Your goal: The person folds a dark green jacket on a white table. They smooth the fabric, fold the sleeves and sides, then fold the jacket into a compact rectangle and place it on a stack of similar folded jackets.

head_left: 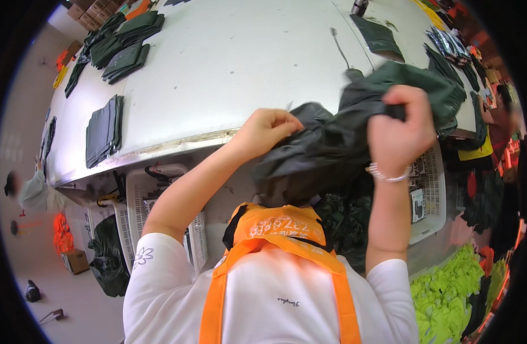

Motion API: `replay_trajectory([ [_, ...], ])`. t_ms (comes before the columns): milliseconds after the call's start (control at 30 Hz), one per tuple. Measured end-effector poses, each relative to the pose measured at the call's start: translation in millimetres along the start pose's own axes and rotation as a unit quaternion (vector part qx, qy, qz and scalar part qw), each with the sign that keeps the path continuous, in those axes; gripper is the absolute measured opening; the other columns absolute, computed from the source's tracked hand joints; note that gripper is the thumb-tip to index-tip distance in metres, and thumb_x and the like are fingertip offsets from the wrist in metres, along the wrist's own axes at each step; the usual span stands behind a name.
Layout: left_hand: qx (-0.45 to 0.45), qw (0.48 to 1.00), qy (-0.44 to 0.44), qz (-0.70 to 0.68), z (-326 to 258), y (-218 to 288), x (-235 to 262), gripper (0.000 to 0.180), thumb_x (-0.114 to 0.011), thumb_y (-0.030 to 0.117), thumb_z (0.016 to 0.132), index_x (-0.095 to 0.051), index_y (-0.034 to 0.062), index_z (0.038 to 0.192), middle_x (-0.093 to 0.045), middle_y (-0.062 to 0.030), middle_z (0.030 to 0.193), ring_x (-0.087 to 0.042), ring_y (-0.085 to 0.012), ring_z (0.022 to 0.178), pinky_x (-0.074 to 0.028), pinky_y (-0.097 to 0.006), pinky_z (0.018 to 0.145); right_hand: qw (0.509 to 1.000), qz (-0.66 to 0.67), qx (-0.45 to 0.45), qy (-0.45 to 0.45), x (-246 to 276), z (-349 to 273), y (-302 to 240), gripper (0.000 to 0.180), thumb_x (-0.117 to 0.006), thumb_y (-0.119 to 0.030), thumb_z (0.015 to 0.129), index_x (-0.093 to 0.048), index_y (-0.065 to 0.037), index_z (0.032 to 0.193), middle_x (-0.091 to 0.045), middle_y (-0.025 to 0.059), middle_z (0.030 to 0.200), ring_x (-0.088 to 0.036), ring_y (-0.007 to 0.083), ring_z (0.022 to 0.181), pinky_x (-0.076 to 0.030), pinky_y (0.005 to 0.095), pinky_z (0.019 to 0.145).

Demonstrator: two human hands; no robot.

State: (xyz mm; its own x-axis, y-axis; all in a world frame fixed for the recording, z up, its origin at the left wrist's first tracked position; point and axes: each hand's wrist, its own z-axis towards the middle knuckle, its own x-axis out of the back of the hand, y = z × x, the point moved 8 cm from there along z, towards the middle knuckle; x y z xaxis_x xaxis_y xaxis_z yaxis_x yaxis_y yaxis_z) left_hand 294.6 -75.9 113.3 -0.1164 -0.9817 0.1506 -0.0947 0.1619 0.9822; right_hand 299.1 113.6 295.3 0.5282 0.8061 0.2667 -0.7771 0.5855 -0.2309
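Observation:
A dark green, almost black sheet of slick cloth (326, 146), perhaps a garment, hangs bunched between my hands at the near edge of the white table (217, 86). My left hand (269, 132) pinches its left part between thumb and fingers. Closed in a fist, my right hand (401, 129) grips the cloth higher up on the right; this hand is slightly blurred. Part of the cloth rests over the table and its lower part droops past the edge. Its exact kind cannot be made out.
Folded dark green pieces (104, 131) lie stacked on the table's left side, and another folded piece (378, 37) at the far right. Below stand white plastic baskets (438, 200). Bright yellow-green cloth (450, 292) is heaped at lower right. Another person (37, 189) is at far left.

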Motion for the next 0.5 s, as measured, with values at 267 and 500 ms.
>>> replay_trajectory([
  [267,-0.022,0.929,-0.165,-0.331,17,-29,-42,0.056,-0.063,0.034,0.085,-0.049,-0.0015,0.127,-0.057,-0.0095,0.120,-0.052,-0.0196,0.110,-0.039,-0.033,0.097,0.982,0.049,0.148,0.106,0,63,-35,0.027,-0.057,0.010,0.049,-0.056,-0.008,0.069,-0.051,0.0020,0.060,-0.053,0.0205,0.055,-0.044,0.0294,0.051],
  [500,-0.176,0.980,0.035,-0.082,24,27,-14,0.055,-0.067,0.031,0.081,-0.049,-0.0020,0.121,-0.057,-0.0084,0.112,-0.052,-0.0177,0.101,-0.041,-0.033,0.092,0.917,0.048,0.243,-0.312,-73,5,-151,0.032,-0.053,-0.026,0.075,-0.057,-0.012,0.103,-0.056,0.0106,0.105,-0.053,0.0276,0.098,-0.048,0.0483,0.060],
])
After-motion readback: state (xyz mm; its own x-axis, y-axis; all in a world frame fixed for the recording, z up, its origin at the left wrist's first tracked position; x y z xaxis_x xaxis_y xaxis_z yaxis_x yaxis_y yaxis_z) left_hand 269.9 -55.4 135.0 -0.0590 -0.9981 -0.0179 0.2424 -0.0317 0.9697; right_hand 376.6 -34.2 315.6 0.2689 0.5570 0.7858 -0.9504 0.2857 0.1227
